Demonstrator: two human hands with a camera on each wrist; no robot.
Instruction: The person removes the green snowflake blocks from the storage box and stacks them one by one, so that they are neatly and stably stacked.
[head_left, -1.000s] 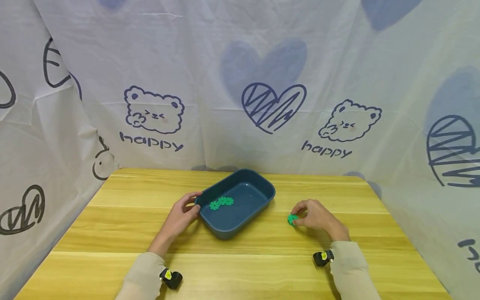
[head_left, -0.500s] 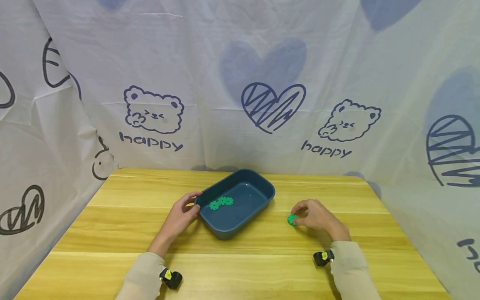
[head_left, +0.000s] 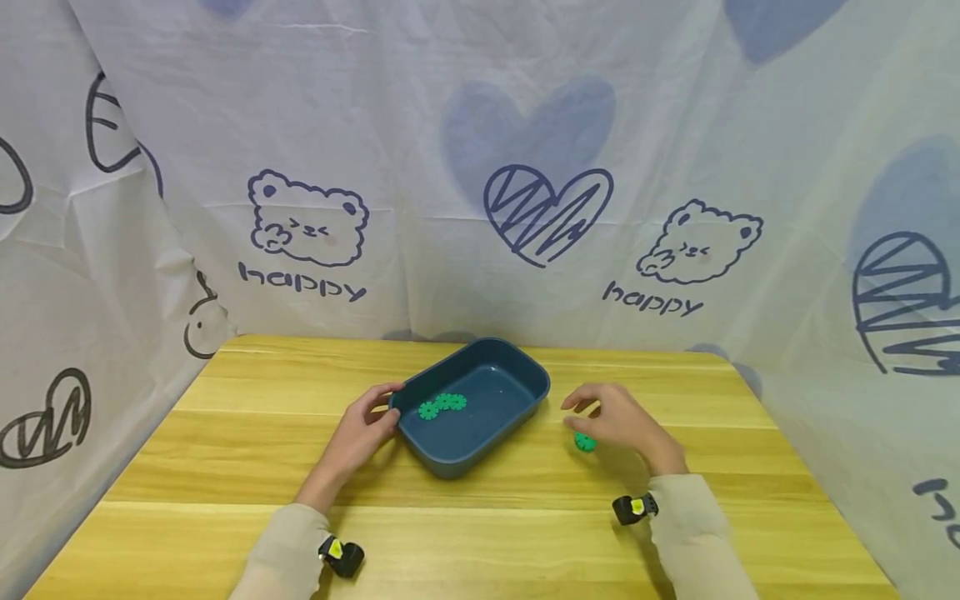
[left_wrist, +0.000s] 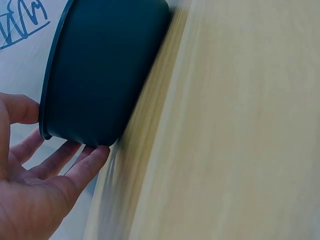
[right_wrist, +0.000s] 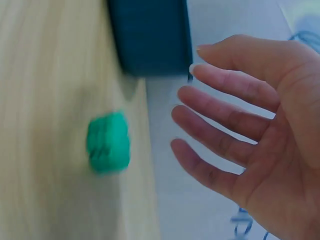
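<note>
A dark blue rectangular bin (head_left: 487,433) sits at an angle on the table, with three green notched plastic discs (head_left: 444,402) lying flat near its left end. My left hand (head_left: 367,429) holds that left end, thumb at the rim and fingers against the outer wall, as the left wrist view shows. To the right of the bin stands a short stack of similar green discs (right_wrist: 108,142), blurred in the right wrist view. Just above the stack is my right hand (head_left: 618,421), its fingers spread and nothing between them; it partly hides the stack (head_left: 585,442) in the head view.
The wooden table (head_left: 465,542) reaches back to a white printed cloth (head_left: 427,250) that hangs behind it and at both sides. Each wrist carries a small black camera (head_left: 632,509) on a strap over a beige sleeve.
My right hand has let go of the green disc stack, risen and shifted a little to the left; the stack remains on the table. My left hand and the bin have not moved.
</note>
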